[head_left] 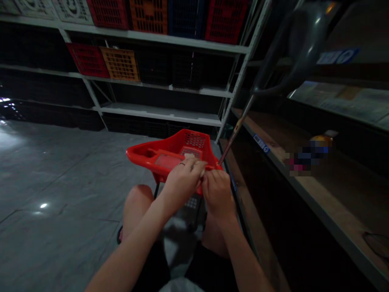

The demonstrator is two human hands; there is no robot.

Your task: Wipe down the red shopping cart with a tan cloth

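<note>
A red plastic shopping cart (139, 156) stands right in front of my knees, its near rim under both hands. My left hand (185, 176) is closed over that rim, and a crumpled pale cloth (190, 155) pokes out past its fingers. Close beside it, my right hand (218, 188) has its fingers curled down at the cart's right corner; what lies under them is hidden. A metal pole (235, 132) with a grey loop handle (313, 52) slants up from that same corner.
Wooden shelving (273, 142) runs along my right, with a blurred bottle (323, 140) on it. Ahead, a white metal rack (158, 109) carries plastic crates, among them a red crate (89, 61) and a yellow crate (120, 64). Grey floor (69, 194) extends on the left.
</note>
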